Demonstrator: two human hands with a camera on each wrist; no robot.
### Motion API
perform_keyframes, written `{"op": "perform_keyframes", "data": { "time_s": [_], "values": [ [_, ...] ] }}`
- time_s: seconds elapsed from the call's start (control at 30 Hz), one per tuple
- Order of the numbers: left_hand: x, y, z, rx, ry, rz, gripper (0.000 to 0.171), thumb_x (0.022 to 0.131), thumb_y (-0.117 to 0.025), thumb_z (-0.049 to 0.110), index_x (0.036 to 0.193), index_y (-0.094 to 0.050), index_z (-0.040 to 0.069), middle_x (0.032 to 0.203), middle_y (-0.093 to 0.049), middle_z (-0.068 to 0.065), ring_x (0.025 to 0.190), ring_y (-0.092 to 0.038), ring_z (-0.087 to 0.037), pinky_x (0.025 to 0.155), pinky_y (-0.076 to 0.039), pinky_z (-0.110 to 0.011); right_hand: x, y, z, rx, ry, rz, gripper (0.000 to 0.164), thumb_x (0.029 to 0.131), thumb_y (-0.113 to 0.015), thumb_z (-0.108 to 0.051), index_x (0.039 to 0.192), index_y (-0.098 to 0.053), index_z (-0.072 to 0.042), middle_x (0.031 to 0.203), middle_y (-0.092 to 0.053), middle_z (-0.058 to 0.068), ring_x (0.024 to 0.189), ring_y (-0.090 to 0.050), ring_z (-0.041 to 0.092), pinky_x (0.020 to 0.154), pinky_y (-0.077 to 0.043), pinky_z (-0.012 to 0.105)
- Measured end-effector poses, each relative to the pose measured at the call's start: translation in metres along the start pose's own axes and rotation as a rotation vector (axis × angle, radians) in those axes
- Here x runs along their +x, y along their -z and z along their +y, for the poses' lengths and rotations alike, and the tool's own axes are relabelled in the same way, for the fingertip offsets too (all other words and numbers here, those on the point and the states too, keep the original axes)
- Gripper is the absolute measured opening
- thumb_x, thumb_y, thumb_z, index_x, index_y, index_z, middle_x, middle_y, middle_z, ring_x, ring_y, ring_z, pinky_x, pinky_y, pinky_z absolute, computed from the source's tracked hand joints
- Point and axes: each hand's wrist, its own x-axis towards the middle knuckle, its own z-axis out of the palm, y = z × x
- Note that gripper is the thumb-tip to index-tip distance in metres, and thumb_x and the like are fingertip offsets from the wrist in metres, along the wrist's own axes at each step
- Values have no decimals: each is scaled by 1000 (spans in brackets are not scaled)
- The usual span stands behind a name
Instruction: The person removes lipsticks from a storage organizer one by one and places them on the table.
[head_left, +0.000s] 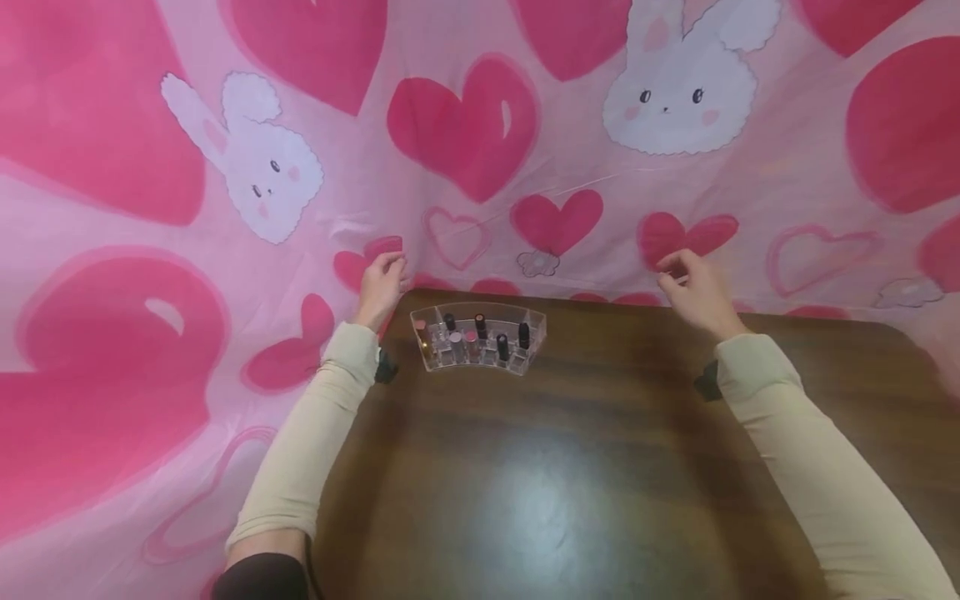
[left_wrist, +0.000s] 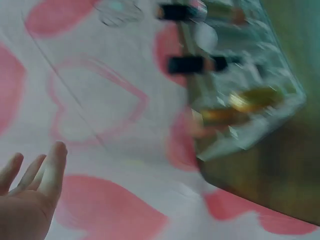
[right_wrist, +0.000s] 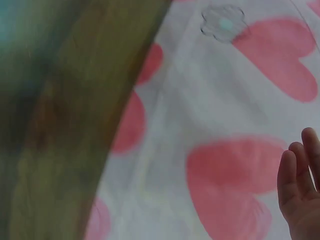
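Observation:
A clear, curved lipstick stand [head_left: 542,323] sits at the table's far left, holding several lipsticks, among them a black one [head_left: 523,336] and a pink-topped one [head_left: 472,342]. The left wrist view shows the stand blurred, with a gold tube [left_wrist: 256,99] and a black tube [left_wrist: 184,65] in it. My left hand [head_left: 381,289] is raised just left of the stand, apart from it, with loosely bent fingers and nothing held. Well to the right, my right hand [head_left: 697,293] hovers above the table's far edge, fingers relaxed and holding nothing.
The dark brown wooden table [head_left: 525,467] spreads out in front of me, with a bright reflection on its surface. A pink cloth [head_left: 465,225] printed with hearts and rabbits hangs behind it and along the left side.

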Motion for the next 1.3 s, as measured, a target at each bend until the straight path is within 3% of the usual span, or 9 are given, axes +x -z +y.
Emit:
{"op": "perform_keyframes", "data": {
  "time_s": [0.1, 0.27, 0.33, 0.53, 0.77, 0.93, 1.07, 1.3],
  "values": [
    [1, 5, -23, 43, 6, 7, 39, 102, -41, 16, 137, -50, 0, 133, -56, -20, 105, -61, -27, 93, -53, -35, -4, -20, 5, 33, 0, -8, 22, 94, -54, -11, 110, -58, 2, 105, -65, 24, 91, -64, 38, 70, -44, 14],
    [-1, 10, -56, 142, 25, -6, 38, 100, -38, 9, 134, -50, -2, 130, -57, -24, 109, -59, -34, 89, -51, -37, -12, -53, 10, 97, 5, -52, 24, 94, -54, -8, 114, -57, 5, 111, -63, 25, 100, -59, 37, 88, -47, 44],
    [-4, 10, -67, 215, 16, -22, 39, 99, -37, 7, 134, -50, -4, 131, -56, -25, 114, -58, -38, 92, -50, -40, -15, -67, 11, 111, -13, -76, 25, 93, -54, -8, 114, -57, 5, 113, -61, 25, 103, -57, 37, 92, -45, 50],
    [-12, 5, -98, 471, -46, -75, 43, 94, -38, 6, 134, -49, -6, 137, -52, -27, 130, -48, -39, 111, -38, -47, -26, -110, 12, 105, -75, -194, 31, 93, -57, -11, 121, -55, 2, 120, -57, 24, 108, -56, 39, 97, -46, 54],
    [-13, 6, -136, 569, -49, -109, 50, 89, -43, 4, 138, -44, -7, 141, -47, -28, 133, -43, -42, 114, -33, -49, -35, -140, 8, 105, -83, -309, 39, 94, -57, -12, 128, -50, 6, 124, -53, 27, 113, -56, 42, 98, -46, 55],
    [-18, 4, -149, 589, -60, -154, 66, 84, -50, 2, 145, -30, -9, 149, -35, -30, 140, -32, -44, 118, -24, -50, -36, -158, 7, 52, -101, -397, 48, 94, -57, -16, 133, -44, 7, 129, -48, 29, 118, -51, 43, 101, -43, 56],
    [-20, -1, -157, 604, -61, -204, 77, 82, -56, 4, 150, -21, -3, 154, -28, -27, 143, -28, -41, 120, -23, -48, -35, -171, 5, 1, -110, -468, 60, 92, -60, -23, 140, -36, 5, 132, -44, 29, 125, -43, 45, 106, -37, 58],
    [-18, -6, -164, 622, -107, -201, 86, 76, -65, 3, 151, -23, 3, 154, -29, -22, 142, -31, -40, 118, -27, -50, -29, -181, -5, -20, -120, -479, 73, 89, -66, -28, 145, -29, 1, 142, -37, 28, 135, -32, 46, 114, -27, 59]
  ]
}}
